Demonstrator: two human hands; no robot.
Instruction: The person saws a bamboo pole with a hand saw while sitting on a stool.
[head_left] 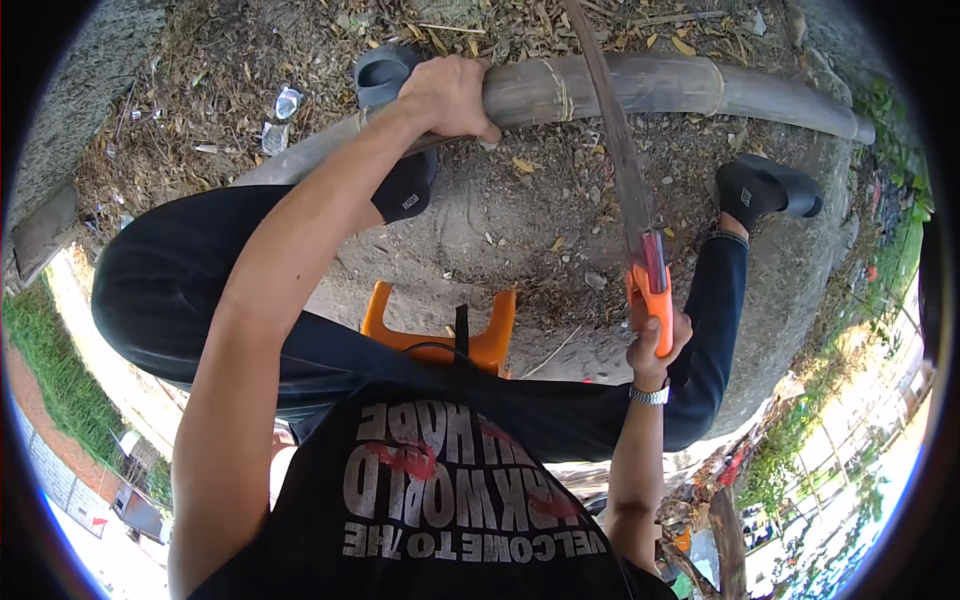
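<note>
A long grey-brown bamboo pole (660,85) lies across the ground in front of me, with pale rings at its joints. My left hand (450,95) grips it from above, left of the middle, thumb on the near side. In my right hand (662,345) is a hand saw (625,170), my fingers closed round its orange handle. Its long blade points away from me and crosses over the pole to the right of my left hand. Whether the teeth touch the bamboo, I cannot tell.
An orange plastic stool (490,340) stands below my legs. My right shoe (765,190) rests on the dirt near the pole; a dark clog (385,75) shows beside my left hand. Clear plastic scraps (280,120) and dry leaves litter the ground. Stone (85,95) rises at the left.
</note>
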